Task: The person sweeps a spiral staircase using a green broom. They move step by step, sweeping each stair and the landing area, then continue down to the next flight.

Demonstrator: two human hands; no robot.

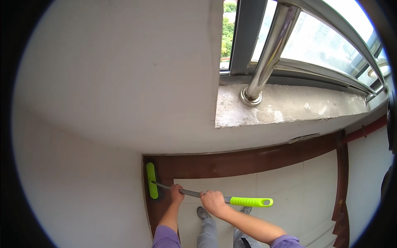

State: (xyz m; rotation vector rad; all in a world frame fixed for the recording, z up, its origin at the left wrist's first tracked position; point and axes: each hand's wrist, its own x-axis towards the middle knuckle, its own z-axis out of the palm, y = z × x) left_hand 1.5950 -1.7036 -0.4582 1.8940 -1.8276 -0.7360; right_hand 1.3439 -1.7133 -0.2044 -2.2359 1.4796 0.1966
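Observation:
Both of my hands grip the grey pole [191, 193] of a flat mop. My left hand [177, 193] holds it lower down, towards the mop head. Higher up, my right hand [213, 201] is closed around the pole just short of its lime-green ribbed handle [251, 201]. The lime-green mop head [152, 180] lies in the corner on the dark red-brown floor border [214, 164], close beside the left wall. A dark pad edge shows around the head; its underside is hidden.
Plain walls [124, 77] rise ahead and at the left. A window sill [291, 107] with worn paint carries a metal railing [269, 52] at the upper right. Pale floor tiles [279, 186] lie under my shoes [203, 213]. Steps [322, 234] show at the lower right, a red pipe [366, 130] above.

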